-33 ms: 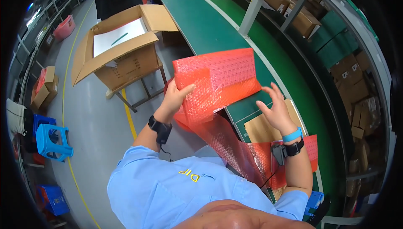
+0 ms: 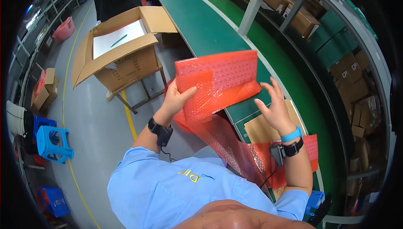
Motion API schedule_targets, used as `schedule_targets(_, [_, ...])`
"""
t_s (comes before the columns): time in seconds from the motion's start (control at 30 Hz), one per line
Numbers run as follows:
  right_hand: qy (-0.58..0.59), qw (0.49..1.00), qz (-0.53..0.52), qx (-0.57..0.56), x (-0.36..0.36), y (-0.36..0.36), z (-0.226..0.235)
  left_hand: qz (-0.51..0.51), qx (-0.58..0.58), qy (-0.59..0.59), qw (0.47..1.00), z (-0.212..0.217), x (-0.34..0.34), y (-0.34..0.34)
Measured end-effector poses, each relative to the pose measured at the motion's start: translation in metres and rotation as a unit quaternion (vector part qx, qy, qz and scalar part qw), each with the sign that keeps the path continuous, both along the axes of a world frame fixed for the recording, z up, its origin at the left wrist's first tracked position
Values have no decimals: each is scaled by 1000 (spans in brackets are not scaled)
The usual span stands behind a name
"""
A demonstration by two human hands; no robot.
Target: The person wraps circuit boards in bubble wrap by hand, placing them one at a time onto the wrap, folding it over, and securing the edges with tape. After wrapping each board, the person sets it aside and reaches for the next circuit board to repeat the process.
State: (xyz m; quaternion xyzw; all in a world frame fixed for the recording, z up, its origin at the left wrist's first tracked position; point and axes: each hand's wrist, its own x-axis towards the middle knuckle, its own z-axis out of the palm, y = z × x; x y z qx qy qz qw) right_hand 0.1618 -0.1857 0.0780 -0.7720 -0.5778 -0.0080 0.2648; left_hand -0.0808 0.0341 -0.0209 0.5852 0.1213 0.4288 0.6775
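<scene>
My left hand (image 2: 178, 99) grips the left edge of a flat rectangular bundle of red bubble wrap (image 2: 222, 71), thumb on top. A pinkish layer with rows of small marks shows along its far side; what lies inside I cannot make out. A long strip of the wrap (image 2: 220, 138) trails from the bundle down to the right, toward the bench. Just right of the bundle is my right hand (image 2: 275, 107), fingers apart and holding nothing. Under it on the bench lies a brown cardboard sheet (image 2: 262, 128). Another red wrapped piece (image 2: 310, 147) lies beside my right forearm.
A green bench (image 2: 201, 23) runs away ahead. An open carton (image 2: 126, 71) with white paper and a green pen (image 2: 119, 41) stands on a metal stand at the left. Beyond it a person (image 2: 119, 2) holds a phone. A blue stool (image 2: 54, 143) stands on the floor.
My right hand has drawn slightly up. The bundle has shifted a little to the right and down in my left hand's grip.
</scene>
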Motion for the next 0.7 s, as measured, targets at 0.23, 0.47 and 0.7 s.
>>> schedule_targets(0.23, [-231, 957, 140, 104, -73, 44, 57, 42, 294, 93, 950, 41, 11, -33])
schedule_targets(0.47, [-180, 970, 166, -9, -75, 56, 6, 112, 345, 86, 928, 18, 35, -39])
schedule_targets(0.7, [-208, 964, 165, -22, -81, 54, 8, 104, 338, 64, 933, 21, 37, -36])
